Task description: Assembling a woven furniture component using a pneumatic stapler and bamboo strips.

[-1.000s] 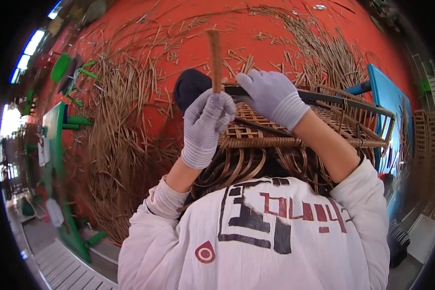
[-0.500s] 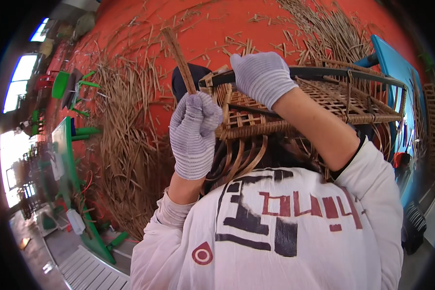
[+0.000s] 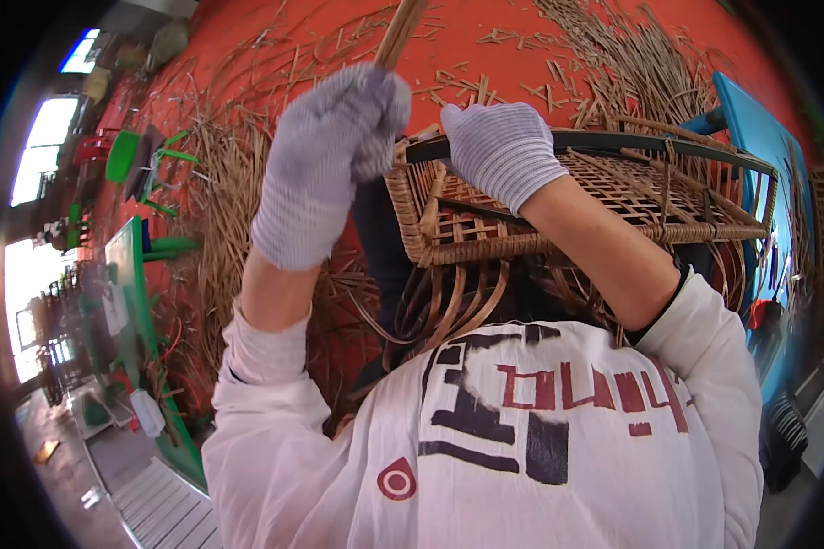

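My left hand (image 3: pixel 343 128), in a striped grey-white glove, is closed around a flat brown wooden strip (image 3: pixel 401 29). The strip points away and to the right, its far end cut off by the upper edge of the picture. A woven rattan piece (image 3: pixel 558 233) with an open lattice and a wrapped rim lies across my front. My gloved right hand (image 3: pixel 504 151) is closed over the dark curved bar (image 3: pixel 595 140) along its far side, near the left end. The glove hides exactly how the fingers wrap. Bent canes (image 3: pixel 471 297) hang from the rim nearest me.
Loose rattan strips (image 3: pixel 212 247) lie heaped on the red floor (image 3: pixel 476 23) at left, and another bundle (image 3: pixel 645 69) at far right. A green-edged table (image 3: pixel 142 302) and a small green stool (image 3: pixel 123 157) stand left. A blue panel (image 3: pixel 751 114) stands right.
My left hand has risen and moved away to the far left, leaving the rattan's left corner. The strip has swung from leaning left to leaning right. My right hand has barely moved.
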`<state>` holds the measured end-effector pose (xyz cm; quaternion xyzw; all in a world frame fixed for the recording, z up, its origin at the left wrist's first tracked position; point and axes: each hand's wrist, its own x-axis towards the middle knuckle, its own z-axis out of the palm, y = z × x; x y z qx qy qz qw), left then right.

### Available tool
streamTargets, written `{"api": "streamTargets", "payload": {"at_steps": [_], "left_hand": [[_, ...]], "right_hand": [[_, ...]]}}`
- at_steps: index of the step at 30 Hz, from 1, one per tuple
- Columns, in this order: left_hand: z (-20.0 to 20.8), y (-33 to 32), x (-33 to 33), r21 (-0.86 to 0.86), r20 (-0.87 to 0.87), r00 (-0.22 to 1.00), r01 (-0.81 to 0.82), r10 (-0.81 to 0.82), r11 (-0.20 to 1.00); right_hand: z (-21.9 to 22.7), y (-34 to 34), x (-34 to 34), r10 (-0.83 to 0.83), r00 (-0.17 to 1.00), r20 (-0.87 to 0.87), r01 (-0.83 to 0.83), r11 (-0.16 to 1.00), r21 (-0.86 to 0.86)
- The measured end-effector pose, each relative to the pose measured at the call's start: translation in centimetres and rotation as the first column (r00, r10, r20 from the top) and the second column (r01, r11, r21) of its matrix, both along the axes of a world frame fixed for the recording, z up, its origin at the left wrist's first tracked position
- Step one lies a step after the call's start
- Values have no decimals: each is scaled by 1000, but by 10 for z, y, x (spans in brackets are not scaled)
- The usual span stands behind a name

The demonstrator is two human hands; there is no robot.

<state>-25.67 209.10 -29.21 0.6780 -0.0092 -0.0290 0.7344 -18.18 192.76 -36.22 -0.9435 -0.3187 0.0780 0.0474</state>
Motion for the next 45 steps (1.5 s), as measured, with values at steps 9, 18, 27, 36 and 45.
{"api": "streamTargets", "payload": {"at_steps": [9, 18, 27, 36, 45], "left_hand": [[-56, 27, 113, -332, -125, 982, 90, -138, 939], [-113, 21, 127, -88, -510, 860, -44, -7, 995], [-144, 35, 170, 59, -587, 806, 129, -70, 990], [-155, 42, 169, 199, -443, 896, 56, 39, 978], [-92, 53, 52, 601, 383, 897, -423, 220, 678]], "right_hand": [[6, 0, 9, 33, 999, -41, -33, 999, -14], [-8, -10, 7, 142, 962, 234, -180, 973, 146], [-21, -1, 5, 148, 867, 476, -396, 783, 479], [-21, 16, 10, 167, 892, 419, -356, 832, 426], [-10, 16, 11, 218, 931, 292, -289, 930, 228]]}}
